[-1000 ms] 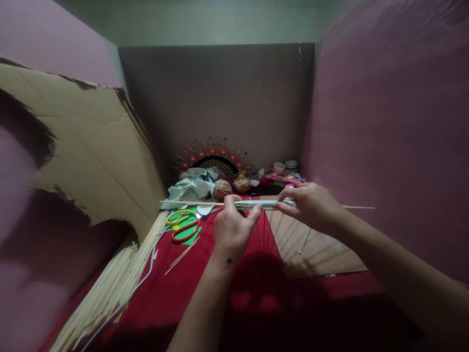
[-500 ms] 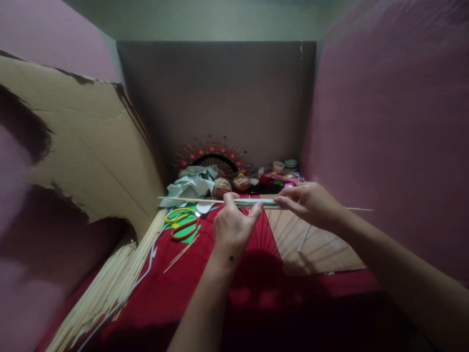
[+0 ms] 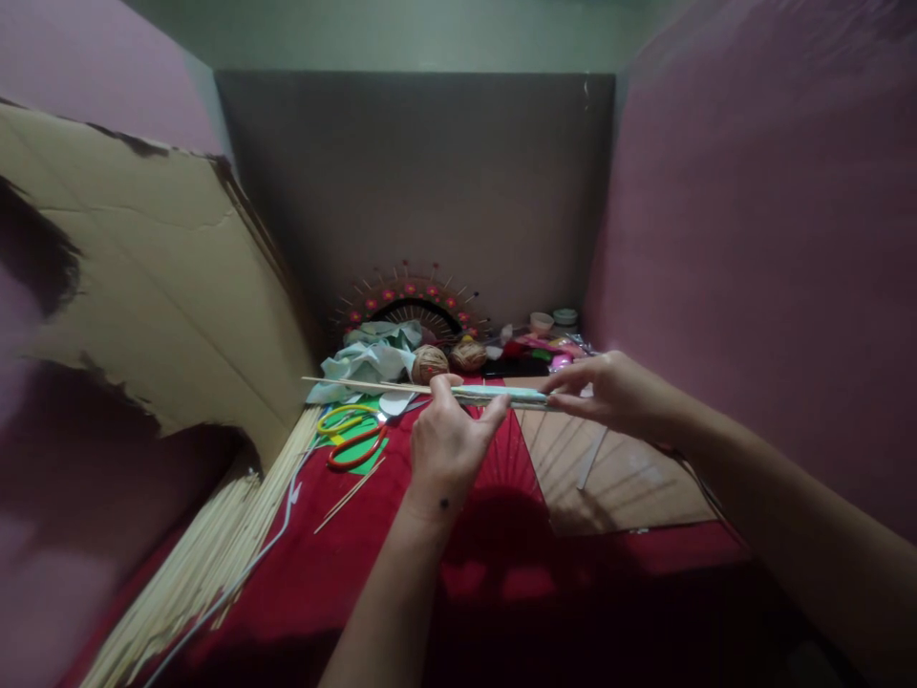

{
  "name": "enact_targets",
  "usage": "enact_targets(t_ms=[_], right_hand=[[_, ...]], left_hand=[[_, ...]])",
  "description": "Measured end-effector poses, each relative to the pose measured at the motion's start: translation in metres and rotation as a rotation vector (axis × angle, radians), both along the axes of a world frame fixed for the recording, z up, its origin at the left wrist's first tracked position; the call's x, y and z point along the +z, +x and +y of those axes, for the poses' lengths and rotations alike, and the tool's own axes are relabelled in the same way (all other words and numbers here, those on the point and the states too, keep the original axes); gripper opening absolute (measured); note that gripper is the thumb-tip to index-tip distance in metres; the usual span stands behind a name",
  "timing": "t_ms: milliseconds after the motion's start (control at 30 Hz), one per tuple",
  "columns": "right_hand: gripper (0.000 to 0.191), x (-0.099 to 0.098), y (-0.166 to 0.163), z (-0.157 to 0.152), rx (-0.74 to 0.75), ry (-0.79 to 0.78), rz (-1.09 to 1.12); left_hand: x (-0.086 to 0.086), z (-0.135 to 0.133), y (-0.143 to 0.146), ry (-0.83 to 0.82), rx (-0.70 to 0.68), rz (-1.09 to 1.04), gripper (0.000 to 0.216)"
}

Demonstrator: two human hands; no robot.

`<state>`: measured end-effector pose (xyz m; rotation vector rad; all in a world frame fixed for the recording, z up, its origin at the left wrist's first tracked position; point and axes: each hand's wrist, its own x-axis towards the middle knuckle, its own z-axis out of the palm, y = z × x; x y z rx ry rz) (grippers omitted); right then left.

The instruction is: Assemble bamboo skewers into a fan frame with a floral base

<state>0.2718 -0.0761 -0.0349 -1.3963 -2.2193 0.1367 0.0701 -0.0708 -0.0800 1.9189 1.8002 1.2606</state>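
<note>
My left hand point(image 3: 451, 425) grips a pale-blue flat strip point(image 3: 498, 391) between thumb and fingers. Thin wooden sticks point(image 3: 351, 382) lie along this strip, their ends poking out to the left. My right hand point(image 3: 598, 390) pinches the strip's right end. Both hands hold it level, above a red cloth point(image 3: 494, 564). Just left of my left hand are scissors point(image 3: 356, 444) with one yellow and one red-orange handle loop, lying over green paper point(image 3: 373, 459). What the strip is made of, I cannot tell.
Many long pale sticks point(image 3: 193, 554) lie at the left beside a white cord point(image 3: 283, 526). Torn cardboard point(image 3: 179, 277) stands behind them. A brown board point(image 3: 630, 478) lies at right. Further back are twine balls point(image 3: 430, 364), crumpled cloth point(image 3: 365, 363) and a flowered fan-shaped ornament point(image 3: 412, 301).
The stick end that stuck out past my right wrist no longer shows, and two stick ends now spread apart at the left. The whole view has shifted slightly; both hands keep their grip.
</note>
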Motion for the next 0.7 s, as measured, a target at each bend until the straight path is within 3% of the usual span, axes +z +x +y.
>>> enact_targets(t_ms=[300, 500, 700], right_hand=[[0.018, -0.018, 0.008, 0.012, 0.157, 0.292, -0.025], [0.03, -0.005, 0.004, 0.003, 0.131, 0.109, 0.039], [0.022, 0.005, 0.001, -0.005, 0.146, 0.019, 0.048]], left_hand=[[0.003, -0.001, -0.003, 0.006, 0.04, 0.031, 0.057], [0.001, 0.004, -0.01, -0.022, 0.003, -0.056, 0.059], [0.002, 0.003, -0.011, -0.015, -0.015, -0.071, 0.058]])
